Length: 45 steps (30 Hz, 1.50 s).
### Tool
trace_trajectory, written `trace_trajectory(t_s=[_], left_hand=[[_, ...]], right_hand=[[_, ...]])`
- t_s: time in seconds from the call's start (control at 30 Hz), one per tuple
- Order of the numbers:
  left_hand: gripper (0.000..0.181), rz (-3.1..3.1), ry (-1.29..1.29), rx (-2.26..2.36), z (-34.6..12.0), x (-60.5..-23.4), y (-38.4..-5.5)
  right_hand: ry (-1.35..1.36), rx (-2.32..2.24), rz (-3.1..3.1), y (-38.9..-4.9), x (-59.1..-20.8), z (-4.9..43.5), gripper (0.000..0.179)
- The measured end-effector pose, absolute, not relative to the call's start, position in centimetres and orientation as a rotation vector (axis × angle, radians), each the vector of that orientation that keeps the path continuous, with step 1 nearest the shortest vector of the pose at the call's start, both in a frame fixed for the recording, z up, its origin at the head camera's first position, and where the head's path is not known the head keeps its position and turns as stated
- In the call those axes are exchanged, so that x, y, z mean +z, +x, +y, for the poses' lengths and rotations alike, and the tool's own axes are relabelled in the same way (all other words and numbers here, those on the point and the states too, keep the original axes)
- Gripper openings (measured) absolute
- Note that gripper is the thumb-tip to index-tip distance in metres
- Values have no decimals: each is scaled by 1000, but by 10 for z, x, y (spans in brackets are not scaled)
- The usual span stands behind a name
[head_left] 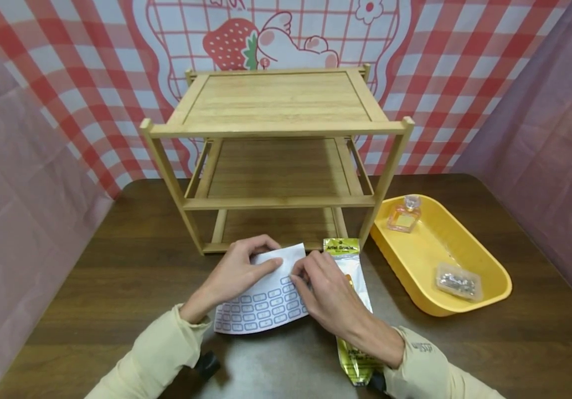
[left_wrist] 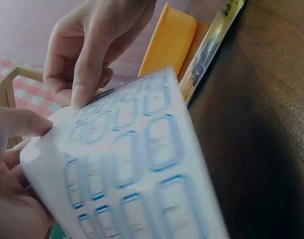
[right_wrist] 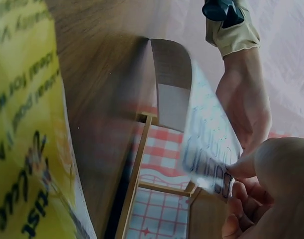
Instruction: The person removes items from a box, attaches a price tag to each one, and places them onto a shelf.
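A white sheet of blue-bordered label stickers (head_left: 261,305) is held up over the table, curving at its lower edge. My left hand (head_left: 240,271) grips its upper left part, thumb across the front and the other fingers behind. At the sheet's right edge, my right hand (head_left: 328,293) has thumb and forefinger pinched on the sheet by the labels. In the left wrist view the rows of labels (left_wrist: 161,142) face the camera, and the right fingertips touch the sheet's far edge. Under the right forearm lies a yellow and clear packet of artist brushes (head_left: 357,360).
A three-tier wooden shelf (head_left: 278,130) stands behind the hands. To the right is a yellow tray (head_left: 430,244), holding a pink perfume bottle (head_left: 404,215) and a clear box of small metal pieces (head_left: 459,281). Checkered cloth (head_left: 86,72) hangs behind the table.
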State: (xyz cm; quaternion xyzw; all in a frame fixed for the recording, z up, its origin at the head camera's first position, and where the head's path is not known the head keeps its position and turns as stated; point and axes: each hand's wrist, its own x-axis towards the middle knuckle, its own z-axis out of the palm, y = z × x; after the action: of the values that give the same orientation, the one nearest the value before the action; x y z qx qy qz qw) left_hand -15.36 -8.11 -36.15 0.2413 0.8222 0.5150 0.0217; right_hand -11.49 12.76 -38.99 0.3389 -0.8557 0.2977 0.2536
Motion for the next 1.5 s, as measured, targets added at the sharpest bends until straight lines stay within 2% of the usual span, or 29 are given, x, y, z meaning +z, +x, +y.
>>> trace_trajectory(t_s=[0.33, 0.8, 0.97, 1.07, 1.23, 1.5], left_hand=[[6, 2581, 719, 1581, -77, -362, -152], [7, 2592, 778, 1536, -77, -365, -154], [8, 2608, 802, 1503, -78, -366, -156], [9, 2608, 812, 1486, -78, -367, -156], [10, 2599, 818, 1478, -78, -369, -158], [10, 2581, 839, 1489, -79, -372, -161]], right_hand=[[967, 628, -2278, -116, -391, 127, 21], [995, 793, -2290, -116, -390, 129, 20], [1014, 842, -2250, -116, -392, 130, 6], [1017, 863, -2242, -116, -394, 131, 17], [996, 884, -2271, -114, -394, 132, 7], [972, 950, -2296, -111, -394, 133, 19]])
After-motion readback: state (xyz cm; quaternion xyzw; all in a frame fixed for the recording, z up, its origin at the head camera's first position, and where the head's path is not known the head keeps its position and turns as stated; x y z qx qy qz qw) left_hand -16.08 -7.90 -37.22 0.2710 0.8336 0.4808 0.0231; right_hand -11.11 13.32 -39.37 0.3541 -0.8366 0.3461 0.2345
